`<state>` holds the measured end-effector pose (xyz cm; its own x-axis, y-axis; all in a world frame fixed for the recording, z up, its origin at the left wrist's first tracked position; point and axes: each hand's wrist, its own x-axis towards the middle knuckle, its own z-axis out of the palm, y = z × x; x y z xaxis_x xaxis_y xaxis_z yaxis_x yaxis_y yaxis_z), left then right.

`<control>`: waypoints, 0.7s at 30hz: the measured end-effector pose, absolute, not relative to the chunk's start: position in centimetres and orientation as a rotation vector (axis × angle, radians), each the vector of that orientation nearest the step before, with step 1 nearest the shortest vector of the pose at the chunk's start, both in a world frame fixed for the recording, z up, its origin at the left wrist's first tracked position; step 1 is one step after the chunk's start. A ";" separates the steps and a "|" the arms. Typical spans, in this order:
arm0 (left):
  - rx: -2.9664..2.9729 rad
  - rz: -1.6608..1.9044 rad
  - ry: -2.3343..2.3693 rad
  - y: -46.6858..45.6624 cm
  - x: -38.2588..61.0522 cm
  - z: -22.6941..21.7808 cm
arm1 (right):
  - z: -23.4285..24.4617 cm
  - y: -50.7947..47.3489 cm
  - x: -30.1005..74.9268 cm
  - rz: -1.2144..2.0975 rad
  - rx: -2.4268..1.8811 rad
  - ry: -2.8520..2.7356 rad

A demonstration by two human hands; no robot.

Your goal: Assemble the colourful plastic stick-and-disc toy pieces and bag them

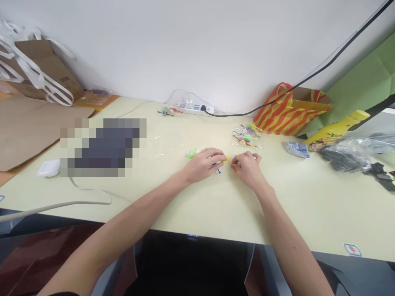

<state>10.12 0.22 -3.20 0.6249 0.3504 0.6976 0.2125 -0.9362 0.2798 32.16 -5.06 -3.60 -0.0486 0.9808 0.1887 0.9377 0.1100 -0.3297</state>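
Observation:
My left hand (204,165) is over the middle of the table, thumb and fingers drawn together around a small yellow plastic piece. Close on its right, my right hand (248,168) pinches a thin yellow plastic piece (228,158); whether both hands hold the same piece I cannot tell. Partly beneath my left hand, a small blue plastic piece (219,172) pokes out. Beside the back of that hand lies a bright green plastic piece (191,153). My fingers hide the rest of the small parts.
Bags of colourful plastic parts (247,135) lie behind my right hand. A power strip (194,107) runs along the wall. To the right are a striped bag (286,111), a yellow bottle (339,129) and a blue-white packet (297,149). A white case (49,168) sits left.

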 end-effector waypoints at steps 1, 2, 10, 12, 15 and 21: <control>2.676 1.210 0.467 0.2 10.1 -3.2 | -3.6 -5.1 32.2 0.167 -1.863 -2.012; 2.676 1.215 0.468 0.2 10.1 -3.1 | -3.5 -5.1 32.2 0.174 -1.849 -1.986; 2.665 1.196 0.521 0.2 10.0 -2.8 | -2.8 -5.2 32.1 0.374 -1.690 -1.722; 2.653 1.188 0.523 0.2 9.9 -2.8 | -2.5 -5.3 32.0 0.440 -1.649 -1.644; 2.631 1.174 0.502 0.4 9.8 -2.9 | -2.1 -5.4 31.9 0.501 -1.601 -1.515; 2.595 1.202 0.470 0.5 9.8 -3.1 | -1.3 -5.6 31.6 0.770 -1.416 -1.270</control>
